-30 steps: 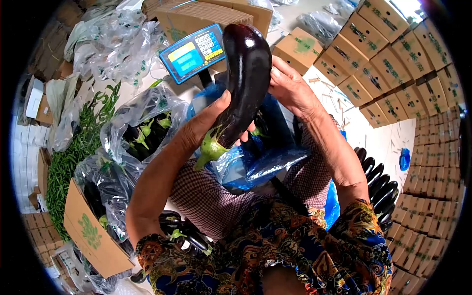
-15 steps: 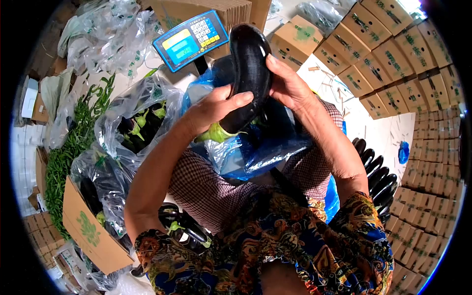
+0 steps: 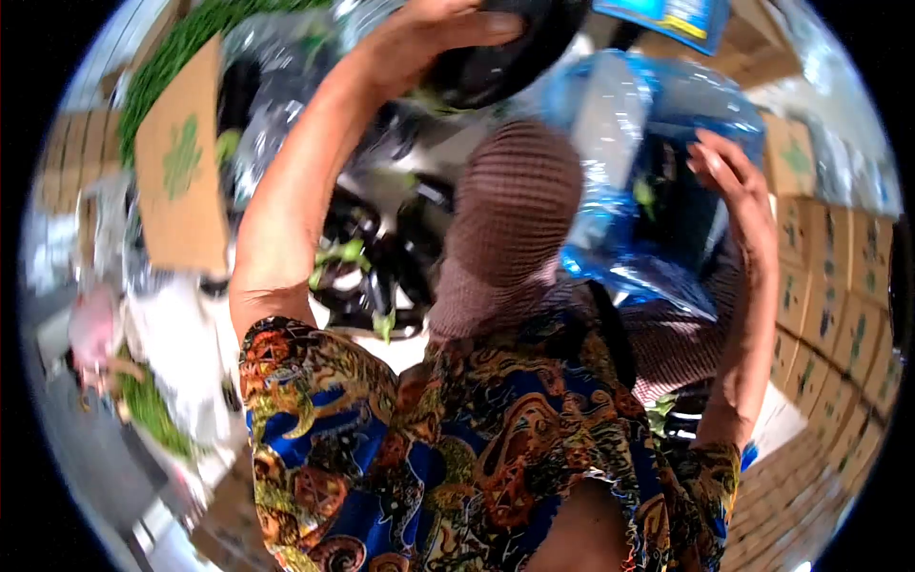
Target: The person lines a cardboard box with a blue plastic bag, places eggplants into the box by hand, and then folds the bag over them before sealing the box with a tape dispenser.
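At the top of the view, my left hand [image 3: 419, 38] grips a large dark eggplant [image 3: 505, 57], which is partly cut off by the frame edge and blurred. My right hand [image 3: 732, 172] is apart from it, over the right side of a blue plastic bag [image 3: 610, 124], with its fingers partly bent and blurred; whether it holds anything cannot be seen. Dark eggplants with a green stem lie inside the bag. A pile of eggplants [image 3: 381, 276] with green caps lies on the floor left of my knee.
A cardboard flap [image 3: 181, 157] stands at the left beside plastic-wrapped eggplants. Green peppers [image 3: 205, 29] are heaped behind it. The blue scale [image 3: 681, 21] is at the top right. Stacked cartons [image 3: 829, 276] line the right side. Another person [image 3: 95, 334] is at the far left.
The view has turned toward the left. My right hand has let go of the eggplant and moved away to the bag; my left hand carries the eggplant leftward.
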Demonstrator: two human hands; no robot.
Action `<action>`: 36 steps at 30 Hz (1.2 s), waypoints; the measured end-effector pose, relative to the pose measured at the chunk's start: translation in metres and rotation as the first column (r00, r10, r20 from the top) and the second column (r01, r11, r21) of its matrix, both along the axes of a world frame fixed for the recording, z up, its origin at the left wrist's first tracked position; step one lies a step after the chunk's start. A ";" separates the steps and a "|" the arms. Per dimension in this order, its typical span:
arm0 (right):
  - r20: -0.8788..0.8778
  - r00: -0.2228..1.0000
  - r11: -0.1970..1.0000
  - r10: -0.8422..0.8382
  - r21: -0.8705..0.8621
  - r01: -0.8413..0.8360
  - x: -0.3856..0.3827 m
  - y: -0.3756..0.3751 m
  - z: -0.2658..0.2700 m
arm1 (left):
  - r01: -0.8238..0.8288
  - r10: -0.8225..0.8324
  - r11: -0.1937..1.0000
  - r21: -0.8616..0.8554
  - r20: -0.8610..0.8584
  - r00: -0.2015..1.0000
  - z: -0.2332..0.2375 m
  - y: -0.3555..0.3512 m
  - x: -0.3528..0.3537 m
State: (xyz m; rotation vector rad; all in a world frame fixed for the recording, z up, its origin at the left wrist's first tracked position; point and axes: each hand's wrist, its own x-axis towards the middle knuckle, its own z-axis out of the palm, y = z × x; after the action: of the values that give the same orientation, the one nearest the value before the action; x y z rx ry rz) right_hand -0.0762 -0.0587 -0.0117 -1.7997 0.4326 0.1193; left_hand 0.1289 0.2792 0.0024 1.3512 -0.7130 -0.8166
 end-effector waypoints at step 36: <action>-0.265 0.845 0.755 0.464 -0.382 -0.534 0.034 0.018 -0.032 | -0.698 0.391 0.698 0.159 0.733 0.557 -0.120 0.061 -0.006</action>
State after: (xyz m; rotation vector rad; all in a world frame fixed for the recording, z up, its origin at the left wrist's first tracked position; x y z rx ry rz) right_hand -0.0418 -0.0404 -0.0440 -2.3414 0.0639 0.5834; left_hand 0.1231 0.3400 -0.1179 2.1875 -0.5560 0.0895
